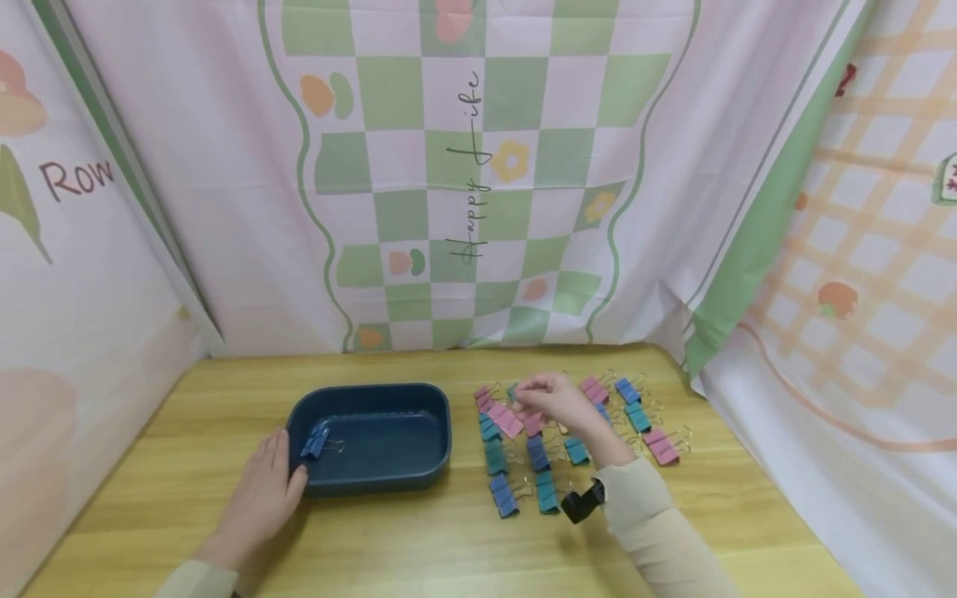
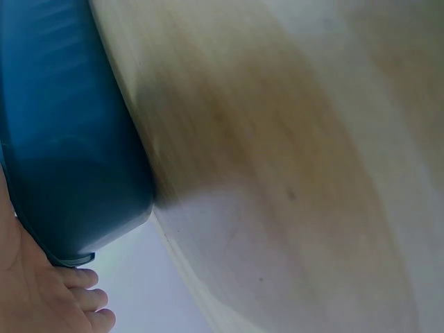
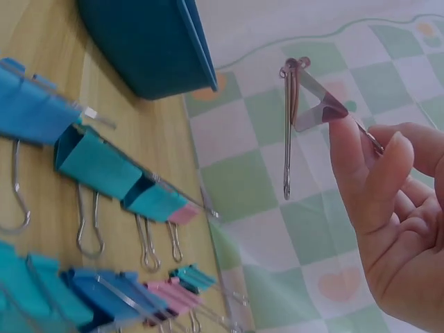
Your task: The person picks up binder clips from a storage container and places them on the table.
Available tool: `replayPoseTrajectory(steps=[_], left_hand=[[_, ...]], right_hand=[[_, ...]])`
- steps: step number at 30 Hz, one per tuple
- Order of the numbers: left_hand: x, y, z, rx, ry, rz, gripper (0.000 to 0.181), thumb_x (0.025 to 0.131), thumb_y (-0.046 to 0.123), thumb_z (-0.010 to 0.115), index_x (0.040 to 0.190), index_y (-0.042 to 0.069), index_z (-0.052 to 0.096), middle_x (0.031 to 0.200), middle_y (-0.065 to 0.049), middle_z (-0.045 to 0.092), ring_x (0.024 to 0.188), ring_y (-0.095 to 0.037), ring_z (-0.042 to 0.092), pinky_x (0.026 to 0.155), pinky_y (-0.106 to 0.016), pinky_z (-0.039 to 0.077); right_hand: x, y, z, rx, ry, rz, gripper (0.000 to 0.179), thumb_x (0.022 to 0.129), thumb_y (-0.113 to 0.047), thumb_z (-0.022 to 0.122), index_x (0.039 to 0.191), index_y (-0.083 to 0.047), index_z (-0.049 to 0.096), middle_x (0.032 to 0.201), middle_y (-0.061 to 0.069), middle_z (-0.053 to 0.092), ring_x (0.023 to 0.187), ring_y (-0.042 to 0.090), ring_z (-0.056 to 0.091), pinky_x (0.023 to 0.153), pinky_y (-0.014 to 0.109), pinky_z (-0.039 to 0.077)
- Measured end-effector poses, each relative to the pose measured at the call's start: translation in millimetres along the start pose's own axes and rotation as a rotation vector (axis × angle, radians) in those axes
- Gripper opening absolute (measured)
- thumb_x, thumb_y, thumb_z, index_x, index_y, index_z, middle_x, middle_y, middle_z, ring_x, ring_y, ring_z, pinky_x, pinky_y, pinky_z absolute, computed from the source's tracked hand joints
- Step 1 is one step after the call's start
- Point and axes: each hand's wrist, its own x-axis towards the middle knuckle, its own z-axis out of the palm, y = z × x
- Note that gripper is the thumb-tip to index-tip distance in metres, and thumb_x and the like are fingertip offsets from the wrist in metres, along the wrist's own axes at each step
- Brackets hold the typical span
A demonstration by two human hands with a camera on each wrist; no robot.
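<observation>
My right hand is raised over a spread of binder clips. In the right wrist view its thumb and fingers pinch a wire handle of one binder clip, whose other handle hangs down. From the head view this held clip looks pink. My left hand rests against the left side of a dark blue tray, fingers along the outer wall and thumb near the front corner. Inside the tray, at its left end, lies a blue binder clip. The left wrist view shows the tray's wall beside the palm.
Several pink, blue and teal clips lie in loose rows right of the tray, among them a blue one in front and a pink one at the right. A patterned curtain hangs behind the wooden table.
</observation>
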Motion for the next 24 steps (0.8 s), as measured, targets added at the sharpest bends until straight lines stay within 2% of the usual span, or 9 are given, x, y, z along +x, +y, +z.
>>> replayPoseTrajectory(steps=[6, 14, 24], left_hand=[[-0.1, 0.3, -0.2, 0.003, 0.002, 0.005, 0.063, 0.095, 0.022, 0.041, 0.134, -0.022, 0.018, 0.139, -0.04, 0.017, 0.127, -0.052, 0.017, 0.104, -0.058, 0.017], [-0.1, 1.6, -1.8, -0.005, 0.012, 0.014, 0.062, 0.095, 0.021, 0.042, 0.133, -0.023, 0.019, 0.138, -0.04, 0.018, 0.127, -0.053, 0.018, 0.104, -0.058, 0.017], [-1.0, 2.9, -2.7, -0.004, -0.001, 0.004, 0.063, 0.095, 0.022, 0.041, 0.133, -0.023, 0.019, 0.138, -0.04, 0.017, 0.127, -0.053, 0.017, 0.104, -0.059, 0.016]], right_hand=[[-12.9, 10, -12, 0.0, 0.021, -0.004, 0.031, 0.091, -0.017, 0.058, 0.109, 0.008, 0.057, 0.088, 0.013, 0.067, 0.077, 0.023, 0.064, 0.056, 0.032, 0.052], [-32.8, 24, -33, 0.034, 0.053, -0.009, 0.036, 0.092, -0.015, 0.057, 0.111, 0.016, 0.052, 0.091, 0.019, 0.064, 0.078, 0.025, 0.064, 0.067, 0.042, 0.055], [-63.2, 50, -50, 0.11, 0.059, 0.056, 0.03, 0.092, -0.01, 0.055, 0.105, 0.016, 0.051, 0.085, 0.015, 0.065, 0.075, 0.022, 0.064, 0.068, 0.036, 0.055]])
